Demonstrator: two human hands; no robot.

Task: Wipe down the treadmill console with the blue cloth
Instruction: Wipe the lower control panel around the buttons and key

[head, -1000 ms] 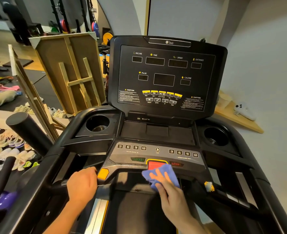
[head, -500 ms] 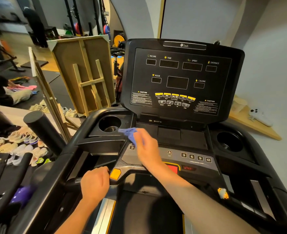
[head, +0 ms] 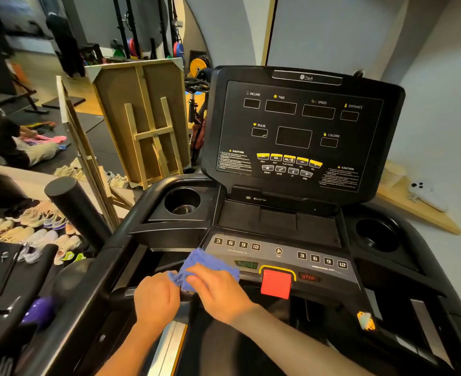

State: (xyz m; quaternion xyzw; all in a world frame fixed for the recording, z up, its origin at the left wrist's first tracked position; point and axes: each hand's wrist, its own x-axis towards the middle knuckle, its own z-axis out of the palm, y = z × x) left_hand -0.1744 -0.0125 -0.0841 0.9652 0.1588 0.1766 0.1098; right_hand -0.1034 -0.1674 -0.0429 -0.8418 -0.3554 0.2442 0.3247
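- Blue cloth (head: 206, 268) lies bunched on the near left part of the treadmill console (head: 278, 256), just left of the green start display and the red stop button (head: 276, 283).
- Right hand (head: 219, 293) lies over the cloth's near right part, its fingers bent onto the fabric and pressing it to the console; whether this grip actually clenches the cloth or only presses it cannot be told.
- Left hand (head: 156, 299) is just left of the cloth and touches its near left corner; its grip is clenched around the black handlebar (head: 120, 294).
- Two round cup holders are sunk into the console: the left cup holder (head: 181, 200) shows a shiny metal bottom, the right cup holder (head: 377, 234) is dark inside, and nothing can be made out in either.
- Two rows of four number keys, marked 3, 6, 9 and 12, flank a fan key on the grey strip.
- Upright display panel (head: 299, 131) at the far side carries six dark windows labelled incline, time, speed, distance, pulse and calorie, with five yellow keys and four grey keys below them.
- Many pairs of shoes (head: 31, 234) lie on the floor at the left.
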